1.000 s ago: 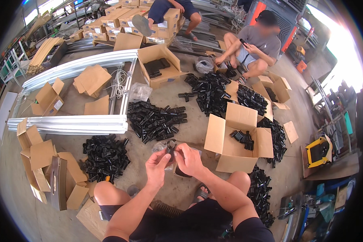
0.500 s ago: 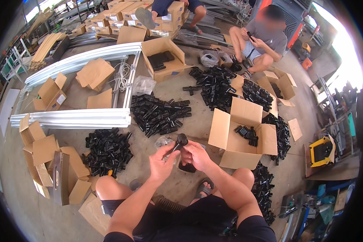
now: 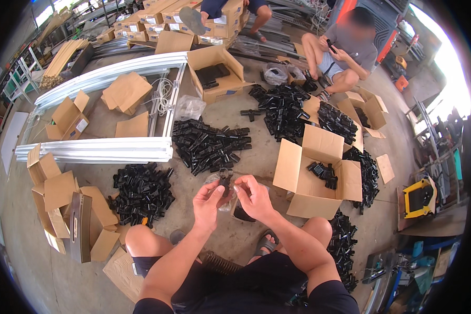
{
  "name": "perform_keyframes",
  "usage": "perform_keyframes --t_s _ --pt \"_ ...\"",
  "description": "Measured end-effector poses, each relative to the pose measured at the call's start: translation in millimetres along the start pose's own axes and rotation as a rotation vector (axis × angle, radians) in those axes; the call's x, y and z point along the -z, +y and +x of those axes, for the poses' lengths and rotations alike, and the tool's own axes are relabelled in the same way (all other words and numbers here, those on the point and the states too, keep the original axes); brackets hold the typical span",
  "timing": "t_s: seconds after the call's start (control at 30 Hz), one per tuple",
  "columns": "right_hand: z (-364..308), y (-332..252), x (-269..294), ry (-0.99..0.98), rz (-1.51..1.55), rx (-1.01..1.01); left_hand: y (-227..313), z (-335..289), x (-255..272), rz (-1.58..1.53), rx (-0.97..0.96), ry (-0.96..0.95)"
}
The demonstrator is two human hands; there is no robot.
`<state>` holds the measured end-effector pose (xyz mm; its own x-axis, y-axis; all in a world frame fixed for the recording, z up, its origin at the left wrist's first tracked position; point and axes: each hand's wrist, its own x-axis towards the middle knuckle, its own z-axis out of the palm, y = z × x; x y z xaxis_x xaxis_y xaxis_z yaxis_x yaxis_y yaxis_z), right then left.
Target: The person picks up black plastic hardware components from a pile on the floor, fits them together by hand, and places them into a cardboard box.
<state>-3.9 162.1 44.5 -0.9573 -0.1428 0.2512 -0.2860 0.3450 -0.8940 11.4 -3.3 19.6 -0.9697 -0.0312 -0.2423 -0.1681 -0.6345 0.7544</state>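
Bearing white labels too small to read, stacked cardboard boxes (image 3: 165,19) stand at the far side; another white label marks a small open carton (image 3: 67,124) within a silvery metal frame (image 3: 97,150) on the left; on the right, a large open carton (image 3: 313,205) holds a few black pieces (image 3: 323,174); a far carton (image 3: 222,93) holds dark flat pieces (image 3: 212,76); loose piles (image 3: 144,193) of black parts lie on the bare floor (image 3: 261,157). Near the centre, both forearms (image 3: 293,235) reach forward between bent knees (image 3: 144,240); the left hand (image 3: 208,203) closes on a black fitting (image 3: 226,182) with a ring-shaped upper end, held above the floor; the right hand (image 3: 253,199) is just beside it, thumb and fingers bent close together; whether they grip anything, I cannot tell.
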Motion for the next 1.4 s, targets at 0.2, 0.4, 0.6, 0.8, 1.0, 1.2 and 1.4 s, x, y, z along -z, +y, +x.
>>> perform_keyframes --t_s 0.2,0.4,0.6,0.8,1.0,1.2,1.4 --pt "3 9 -3 0.014 -0.071 0.061 -5 -1 -3 -0.052 0.015 -0.024" --pt "0 7 -6 0.04 -0.077 0.083 -6 -6 -2 0.024 -0.031 -0.032" --pt "-4 19 -4 -0.13 0.696 -0.391 0 -10 -6 0.511 -0.348 -0.091" --pt "-1 10 11 -0.291 1.072 -0.48 15 -12 -11 0.877 -0.673 -0.128" --pt "-2 10 11 -0.269 0.99 -0.465 10 -12 -11 0.686 -0.473 -0.128" --pt "-2 24 -8 -0.163 0.593 -0.303 -7 1 0 0.114 -0.096 -0.03" --pt "-4 23 -13 -0.098 0.535 -0.287 -17 -4 3 0.118 -0.101 -0.042"
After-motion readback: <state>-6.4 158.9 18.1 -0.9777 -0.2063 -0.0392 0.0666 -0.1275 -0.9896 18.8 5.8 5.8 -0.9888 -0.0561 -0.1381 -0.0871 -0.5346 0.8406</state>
